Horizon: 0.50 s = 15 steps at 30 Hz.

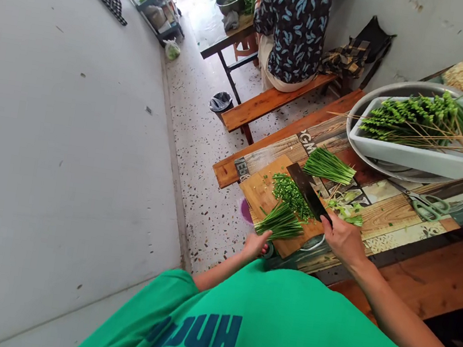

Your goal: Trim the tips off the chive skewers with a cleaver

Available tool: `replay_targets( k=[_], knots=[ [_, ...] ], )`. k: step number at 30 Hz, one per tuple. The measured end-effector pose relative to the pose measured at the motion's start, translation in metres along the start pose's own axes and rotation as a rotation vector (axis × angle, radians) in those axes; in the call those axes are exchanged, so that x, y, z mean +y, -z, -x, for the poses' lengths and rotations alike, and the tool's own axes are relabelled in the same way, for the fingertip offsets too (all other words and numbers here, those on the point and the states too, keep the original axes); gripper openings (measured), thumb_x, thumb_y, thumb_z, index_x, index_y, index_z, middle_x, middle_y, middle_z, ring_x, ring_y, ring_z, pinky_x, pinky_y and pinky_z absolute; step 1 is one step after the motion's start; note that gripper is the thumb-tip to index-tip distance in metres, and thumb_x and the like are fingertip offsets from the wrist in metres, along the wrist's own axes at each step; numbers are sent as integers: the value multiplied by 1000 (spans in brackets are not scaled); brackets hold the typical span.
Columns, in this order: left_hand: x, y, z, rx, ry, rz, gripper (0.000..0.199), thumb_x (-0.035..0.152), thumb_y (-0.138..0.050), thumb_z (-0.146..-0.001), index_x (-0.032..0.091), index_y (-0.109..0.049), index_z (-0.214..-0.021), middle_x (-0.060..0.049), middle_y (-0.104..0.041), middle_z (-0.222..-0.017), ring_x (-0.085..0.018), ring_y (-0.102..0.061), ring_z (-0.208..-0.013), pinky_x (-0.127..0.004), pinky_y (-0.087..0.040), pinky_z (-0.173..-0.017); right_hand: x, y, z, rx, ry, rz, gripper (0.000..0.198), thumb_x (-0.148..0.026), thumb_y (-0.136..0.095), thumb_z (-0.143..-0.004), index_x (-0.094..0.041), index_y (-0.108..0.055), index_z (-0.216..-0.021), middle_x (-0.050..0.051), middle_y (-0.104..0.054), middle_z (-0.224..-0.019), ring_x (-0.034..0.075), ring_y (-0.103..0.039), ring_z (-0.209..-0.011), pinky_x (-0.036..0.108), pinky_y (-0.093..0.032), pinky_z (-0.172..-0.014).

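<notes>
My right hand [344,239] is wrapped round the handle of a dark-bladed cleaver [305,191], whose blade lies over the wooden cutting board [255,188]. Chopped green chives [291,196] are heaped on the board beside the blade. At the board's near left edge, my left hand [256,245] is closed, its thumb against the end of a bundle of long chives [280,222]; its fingers are partly hidden. Another bundle of chives [329,166] lies beyond the cleaver. Pale trimmings [346,207] lie right of the blade.
Scissors [429,206] lie on the patterned table [398,221]. A white tray [428,162] of skewered greens rests in a metal basin [356,108]. Ahead, a person [296,32] sits on a wooden bench [263,106]. A small bin [221,102] stands on the floor.
</notes>
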<state>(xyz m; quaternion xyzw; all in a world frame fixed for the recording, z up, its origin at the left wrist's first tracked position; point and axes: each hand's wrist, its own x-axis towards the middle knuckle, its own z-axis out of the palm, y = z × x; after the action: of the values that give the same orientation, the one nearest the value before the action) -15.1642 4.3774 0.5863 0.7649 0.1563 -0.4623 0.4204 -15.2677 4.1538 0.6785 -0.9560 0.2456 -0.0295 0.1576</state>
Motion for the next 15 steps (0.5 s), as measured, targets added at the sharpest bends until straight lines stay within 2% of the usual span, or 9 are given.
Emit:
replay_targets(
  k=[2,4,5,6,7,9,15],
  knots=[
    [-7,-3,5,116,-356,-303,74,63,-74,-64,17,-57,-119,-15,-64,-109,-34,-59,-110,-47,-49,-93,2,-2,4,-26,-22,-5,57,-51,-20,-98,-17,-62,-78,10,-62,-66,19,-53,-60,30,-26,-57],
    [-6,-12,1,229,-689,-639,94,61,-75,-63,16,-44,-139,-19,-51,-136,-37,-43,-132,-49,-38,-107,4,-4,8,-47,-43,-8,57,-50,-20,-98,-17,-62,-78,10,-62,-66,18,-53,-60,30,-27,-57],
    [-4,-18,-4,278,-811,-789,103,62,-74,-64,14,-34,-146,-21,-41,-146,-38,-33,-140,-51,-33,-111,4,-5,11,-62,-50,-6,57,-50,-19,-98,-17,-62,-78,10,-62,-66,18,-53,-59,30,-27,-57],
    [-1,-26,-11,312,-869,-895,109,62,-73,-65,11,-27,-149,-23,-33,-152,-38,-24,-144,-52,-29,-113,3,-7,13,-81,-52,-2,57,-50,-19,-98,-18,-62,-78,9,-62,-65,18,-53,-59,29,-27,-57],
    [2,-33,-19,334,-891,-970,110,63,-70,-68,8,-22,-151,-25,-27,-155,-38,-20,-146,-52,-27,-114,2,-8,16,-99,-51,5,57,-50,-19,-98,-18,-62,-79,9,-62,-65,18,-54,-59,29,-26,-57],
    [6,-46,-33,344,-893,-1050,106,63,-63,-76,3,-18,-151,-27,-27,-155,-37,-21,-146,-49,-26,-115,-2,-11,23,-133,-42,26,55,-49,-19,-99,-17,-62,-83,9,-64,-69,17,-56,-62,29,-26,-57],
    [7,-60,-54,317,-807,-1135,87,60,-49,-87,2,-28,-149,-26,-36,-150,-37,-36,-138,-48,-30,-112,-17,-27,52,-338,29,144,41,-37,-27,-100,-17,-62,-91,9,-69,-84,17,-61,-74,28,-26,-59]
  ],
)
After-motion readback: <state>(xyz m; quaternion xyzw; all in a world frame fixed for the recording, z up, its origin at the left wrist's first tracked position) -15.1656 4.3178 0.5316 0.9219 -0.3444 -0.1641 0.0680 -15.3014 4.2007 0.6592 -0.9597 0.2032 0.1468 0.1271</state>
